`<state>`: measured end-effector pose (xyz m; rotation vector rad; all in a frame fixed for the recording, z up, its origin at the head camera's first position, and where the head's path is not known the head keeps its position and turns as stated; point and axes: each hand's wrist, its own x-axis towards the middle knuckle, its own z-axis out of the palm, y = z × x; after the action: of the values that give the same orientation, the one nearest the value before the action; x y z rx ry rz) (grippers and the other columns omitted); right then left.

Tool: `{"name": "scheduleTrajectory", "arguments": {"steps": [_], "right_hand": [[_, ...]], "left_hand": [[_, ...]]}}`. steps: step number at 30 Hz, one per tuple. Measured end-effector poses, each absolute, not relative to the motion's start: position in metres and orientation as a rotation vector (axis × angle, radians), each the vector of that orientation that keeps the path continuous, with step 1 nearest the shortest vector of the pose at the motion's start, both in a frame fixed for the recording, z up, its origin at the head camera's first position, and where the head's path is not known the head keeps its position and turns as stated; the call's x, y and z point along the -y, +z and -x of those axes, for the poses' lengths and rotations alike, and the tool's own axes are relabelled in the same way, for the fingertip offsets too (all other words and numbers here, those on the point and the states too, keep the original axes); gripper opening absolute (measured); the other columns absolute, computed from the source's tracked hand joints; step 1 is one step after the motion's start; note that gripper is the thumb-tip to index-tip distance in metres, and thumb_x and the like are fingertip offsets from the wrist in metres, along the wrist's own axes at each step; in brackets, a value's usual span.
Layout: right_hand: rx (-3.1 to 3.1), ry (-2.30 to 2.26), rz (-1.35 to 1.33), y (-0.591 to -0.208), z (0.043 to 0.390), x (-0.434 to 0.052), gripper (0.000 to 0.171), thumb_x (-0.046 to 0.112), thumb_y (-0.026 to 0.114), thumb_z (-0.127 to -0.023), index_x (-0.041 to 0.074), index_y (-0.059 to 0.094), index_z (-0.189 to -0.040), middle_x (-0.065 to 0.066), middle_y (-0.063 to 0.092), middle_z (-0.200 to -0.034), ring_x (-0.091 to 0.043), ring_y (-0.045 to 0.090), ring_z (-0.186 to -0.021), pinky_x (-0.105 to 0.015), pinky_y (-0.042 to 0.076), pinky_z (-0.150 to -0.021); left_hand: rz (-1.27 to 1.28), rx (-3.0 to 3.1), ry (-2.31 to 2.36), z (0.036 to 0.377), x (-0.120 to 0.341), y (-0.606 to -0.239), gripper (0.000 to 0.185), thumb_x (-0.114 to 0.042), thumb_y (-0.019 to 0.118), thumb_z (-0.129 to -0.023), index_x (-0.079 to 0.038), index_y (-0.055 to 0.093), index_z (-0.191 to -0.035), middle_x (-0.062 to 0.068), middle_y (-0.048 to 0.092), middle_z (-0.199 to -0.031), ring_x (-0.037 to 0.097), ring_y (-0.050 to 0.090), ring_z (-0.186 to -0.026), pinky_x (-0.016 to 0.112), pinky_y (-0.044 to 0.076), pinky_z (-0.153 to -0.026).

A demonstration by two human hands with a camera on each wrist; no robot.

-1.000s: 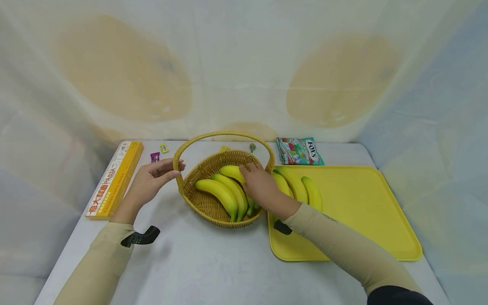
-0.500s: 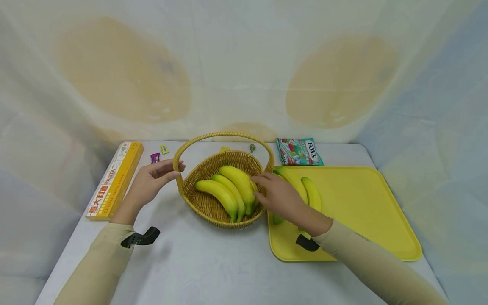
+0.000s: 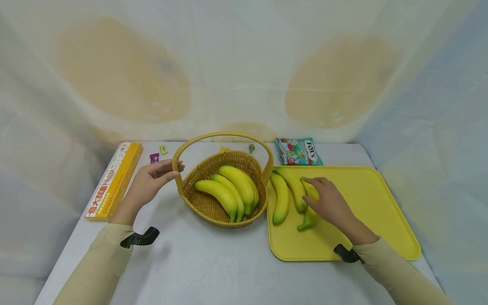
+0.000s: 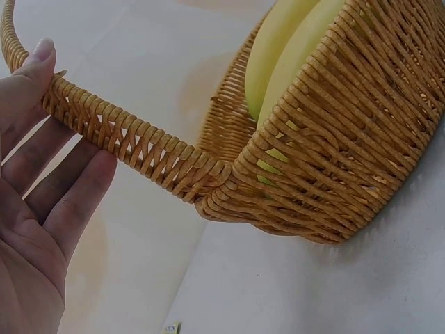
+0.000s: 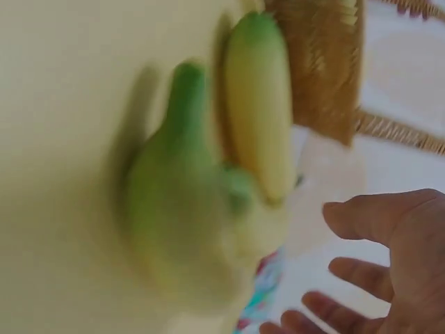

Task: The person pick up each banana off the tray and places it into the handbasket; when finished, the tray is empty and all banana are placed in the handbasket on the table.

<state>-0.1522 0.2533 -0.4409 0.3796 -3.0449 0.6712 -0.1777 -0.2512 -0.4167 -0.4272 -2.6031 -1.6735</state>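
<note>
A wicker basket (image 3: pixel 202 212) with several bananas (image 3: pixel 217 195) inside stands mid-table. My left hand (image 3: pixel 150 180) grips the left side of its arched handle (image 4: pixel 132 139), thumb on one face and fingers against the other. To the right, a yellow tray (image 3: pixel 366 203) bears one banana (image 3: pixel 281 199) near the basket, a second banana (image 3: pixel 291 186) beside it, and a third banana (image 3: pixel 309 219) partly hidden by my right hand (image 3: pixel 329 203). That hand hovers over the third banana with thumb and fingers spread apart, nothing between them. In the blurred right wrist view, a banana (image 5: pixel 184 229) lies left of the fingers.
At the table's left lies a pasta box (image 3: pixel 114 182). Small wrapped candies, one purple (image 3: pixel 154 158) and one yellow-green (image 3: pixel 163 149), lie behind my left hand. A lollipop (image 3: pixel 251 148) is behind the basket. A green candy bag (image 3: pixel 298 151) sits behind the tray.
My right hand let go of a banana in the basket, where it now lies with the others, and moved right over the tray. The left hand stays on the handle.
</note>
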Motion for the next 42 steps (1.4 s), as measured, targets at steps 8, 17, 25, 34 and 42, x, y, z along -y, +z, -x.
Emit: {"name": "scheduleTrajectory", "arguments": {"steps": [8, 17, 25, 34, 42], "right_hand": [[3.259, 0.761, -0.171, -0.462, 0.152, -0.275, 0.073, 0.031, 0.068, -0.098, -0.003, 0.037, -0.154, -0.039, 0.044, -0.135, -0.045, 0.058, -0.110, -0.057, 0.052, -0.088], [3.266, 0.753, -0.091, -0.466, 0.149, -0.277, 0.073, 0.026, 0.067, -0.095, -0.001, 0.034, -0.155, -0.039, 0.048, -0.133, -0.046, 0.056, -0.112, -0.060, 0.049, -0.092], [3.213, 0.782, -0.131, -0.448, 0.142, -0.283, 0.072, 0.021, 0.070, -0.094, 0.001, 0.037, -0.155, -0.034, 0.052, -0.127, -0.037, 0.058, -0.099, -0.052, 0.052, -0.082], [3.171, 0.850, -0.349, -0.418, 0.123, -0.274, 0.071, 0.019, 0.073, -0.094, 0.012, 0.039, -0.156, -0.022, 0.056, -0.132, -0.032, 0.059, -0.101, -0.040, 0.054, -0.074], [3.148, 1.063, -0.658, -0.390, 0.109, -0.241, 0.070, 0.021, 0.073, -0.094, 0.022, 0.041, -0.156, -0.009, 0.050, -0.149, -0.026, 0.058, -0.108, -0.034, 0.055, -0.076]], "left_hand": [[0.439, 2.609, -1.661, 0.178, 0.251, -0.417, 0.036, -0.026, 0.067, -0.100, -0.012, 0.067, -0.134, 0.007, 0.072, -0.125, 0.007, 0.067, -0.111, 0.015, 0.049, -0.096], [0.411, 2.590, -1.693, 0.176, 0.249, -0.415, 0.035, -0.025, 0.068, -0.100, -0.010, 0.068, -0.132, 0.007, 0.072, -0.125, 0.008, 0.066, -0.111, 0.016, 0.049, -0.096], [0.422, 2.591, -1.680, 0.176, 0.249, -0.416, 0.035, -0.025, 0.067, -0.100, -0.010, 0.067, -0.132, 0.007, 0.071, -0.125, 0.008, 0.066, -0.111, 0.016, 0.049, -0.096], [0.409, 2.593, -1.688, 0.177, 0.249, -0.417, 0.037, -0.023, 0.068, -0.100, -0.007, 0.066, -0.133, 0.007, 0.072, -0.124, 0.006, 0.067, -0.110, 0.015, 0.049, -0.095], [0.394, 2.591, -1.694, 0.177, 0.249, -0.417, 0.036, -0.022, 0.068, -0.100, -0.008, 0.067, -0.132, 0.008, 0.072, -0.124, 0.006, 0.067, -0.110, 0.015, 0.049, -0.095]]}}
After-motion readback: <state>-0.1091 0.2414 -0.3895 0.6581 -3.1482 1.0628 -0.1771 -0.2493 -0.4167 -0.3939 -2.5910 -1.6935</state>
